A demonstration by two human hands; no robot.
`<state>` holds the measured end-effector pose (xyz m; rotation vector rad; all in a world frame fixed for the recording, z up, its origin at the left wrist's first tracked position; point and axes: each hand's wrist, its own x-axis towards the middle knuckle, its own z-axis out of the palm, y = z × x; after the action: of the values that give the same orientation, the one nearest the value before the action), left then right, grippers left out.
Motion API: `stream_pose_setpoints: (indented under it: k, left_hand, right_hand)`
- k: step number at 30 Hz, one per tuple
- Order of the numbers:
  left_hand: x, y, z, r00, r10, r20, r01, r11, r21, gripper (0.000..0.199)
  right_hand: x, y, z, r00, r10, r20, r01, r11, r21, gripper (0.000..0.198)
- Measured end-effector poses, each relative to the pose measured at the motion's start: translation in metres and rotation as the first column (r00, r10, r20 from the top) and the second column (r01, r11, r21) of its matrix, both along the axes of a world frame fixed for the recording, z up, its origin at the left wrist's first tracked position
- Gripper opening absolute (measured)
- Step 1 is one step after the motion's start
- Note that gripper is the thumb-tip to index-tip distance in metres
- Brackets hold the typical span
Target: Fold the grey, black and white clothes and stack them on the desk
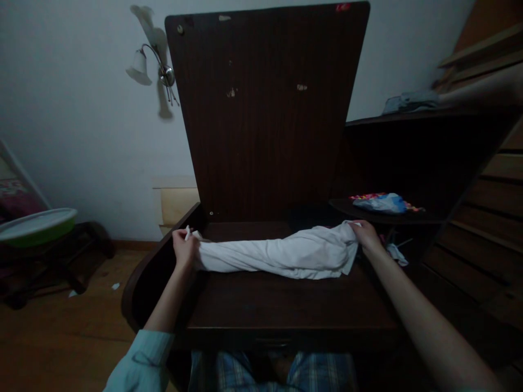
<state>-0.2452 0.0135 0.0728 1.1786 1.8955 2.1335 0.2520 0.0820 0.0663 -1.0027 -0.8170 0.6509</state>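
Note:
A white cloth (278, 256), bunched lengthwise into a long strip, stretches between my two hands just over the dark wooden desk (294, 305). At its left end my left hand (184, 247) is closed on the fabric, a bit of it poking up between the fingers. My right hand (365, 237) pinches the cloth's upper right corner, and the fabric hangs in loose folds beside it. Whether the cloth is a garment cannot be made out from its folds.
A tall dark panel (269, 109) rises behind the desk. To the right, a shelf (433, 218) holds a blue and white plastic package (382, 203). A green-rimmed basin (41, 226) rests on a stand at the left. A wall lamp (141, 68) is mounted beside the panel.

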Motion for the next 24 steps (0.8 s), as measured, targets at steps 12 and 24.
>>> stream_pose_setpoints:
  k: [12,24]
  left_hand:
    - [0.041,-0.008,-0.018,0.356,-0.791,-0.497,0.113,0.565,-0.818,0.036]
    - [0.020,-0.043,0.034,0.315,-0.766,-0.561,0.061,0.606,-0.793,0.021]
  right_hand:
    - [-0.112,-0.089,-0.013,-0.095,0.225,0.970,-0.115,0.965,-0.236,0.024]
    - [-0.059,-0.102,0.033,-0.002,0.345,0.939,-0.043,0.938,-0.345,0.017]
